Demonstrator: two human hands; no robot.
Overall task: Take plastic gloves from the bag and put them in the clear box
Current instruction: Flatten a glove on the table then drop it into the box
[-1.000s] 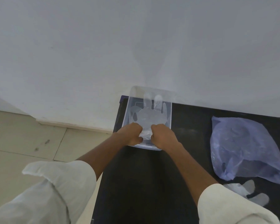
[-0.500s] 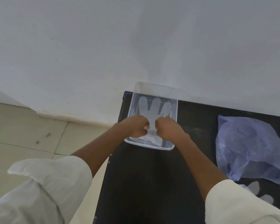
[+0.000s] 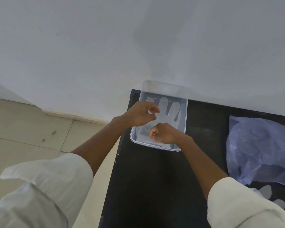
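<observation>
The clear box [image 3: 186,116] stands at the black table's far left corner against the wall. A translucent plastic glove [image 3: 169,109] lies flat inside it, fingers pointing at the wall. My left hand [image 3: 139,115] hovers over the box's left side with its fingers loosely curled and apart, holding nothing I can see. Over the box's near end, my right hand [image 3: 167,134] is closed, pinching the glove's cuff. The bluish plastic bag [image 3: 260,150] lies crumpled on the table to the right.
Another loose plastic glove [image 3: 268,193] pokes out just below the bag, beside my right sleeve. The black table [image 3: 151,186] ends at its left edge over a beige tiled floor [image 3: 31,139]. A white wall rises right behind the box.
The glove has been spread flat in the box. My left hand let go of it and rose toward the box's far left; my right hand drew back to the near end.
</observation>
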